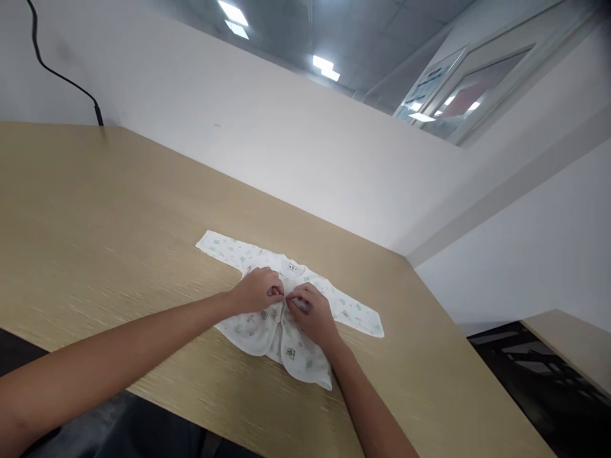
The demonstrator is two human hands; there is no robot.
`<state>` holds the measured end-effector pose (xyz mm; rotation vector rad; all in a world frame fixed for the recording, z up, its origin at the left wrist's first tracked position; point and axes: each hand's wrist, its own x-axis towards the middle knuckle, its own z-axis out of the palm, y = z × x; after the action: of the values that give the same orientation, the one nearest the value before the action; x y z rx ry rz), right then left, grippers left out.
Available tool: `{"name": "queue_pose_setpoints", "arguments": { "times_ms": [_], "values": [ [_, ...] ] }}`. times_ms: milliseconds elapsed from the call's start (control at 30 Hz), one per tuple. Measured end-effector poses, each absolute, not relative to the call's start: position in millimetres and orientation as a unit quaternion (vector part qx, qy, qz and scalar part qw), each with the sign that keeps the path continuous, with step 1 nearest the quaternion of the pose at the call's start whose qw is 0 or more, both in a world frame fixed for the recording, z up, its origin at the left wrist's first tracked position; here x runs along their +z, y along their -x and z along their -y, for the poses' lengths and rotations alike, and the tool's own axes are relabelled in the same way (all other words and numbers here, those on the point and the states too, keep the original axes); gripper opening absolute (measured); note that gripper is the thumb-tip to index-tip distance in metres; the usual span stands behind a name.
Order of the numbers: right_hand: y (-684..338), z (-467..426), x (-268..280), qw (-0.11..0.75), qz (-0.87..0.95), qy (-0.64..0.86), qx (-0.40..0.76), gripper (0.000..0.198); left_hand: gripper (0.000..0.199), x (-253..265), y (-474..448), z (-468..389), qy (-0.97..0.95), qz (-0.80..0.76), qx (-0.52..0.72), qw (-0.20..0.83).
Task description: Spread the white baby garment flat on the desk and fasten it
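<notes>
A small white baby shirt [305, 364] with a green and grey print lies spread on the wooden table, front side up. Its sleeves reach out to the left and right, and a label shows inside the collar. My left hand [260, 291] and my right hand [311, 313] meet at the middle of the front opening. The fingers of both are pinched on the shirt's front edges, near the upper chest. Below them the edges come together at a light button, then part towards the hem. The fabric between my fingertips is mostly hidden.
The wooden table [119, 210] extends on all sides of the shirt. A white partition [267, 140] rises along its far edge. At the far left a black cable [67, 77] hangs down to the table. A dark gap [548, 375] lies beyond the right edge.
</notes>
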<state>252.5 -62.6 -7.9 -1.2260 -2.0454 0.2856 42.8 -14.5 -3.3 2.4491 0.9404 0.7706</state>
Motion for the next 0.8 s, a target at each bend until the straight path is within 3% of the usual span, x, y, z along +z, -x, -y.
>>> {"name": "queue_pose_setpoints", "arguments": {
  "times_ms": [800],
  "values": [
    [-237, 68, -8, 0.368, 0.75, 0.538, 0.115, 0.011, 0.005, -7, -43, 11, -0.878, -0.33, 0.278, 0.207]
  ]
}}
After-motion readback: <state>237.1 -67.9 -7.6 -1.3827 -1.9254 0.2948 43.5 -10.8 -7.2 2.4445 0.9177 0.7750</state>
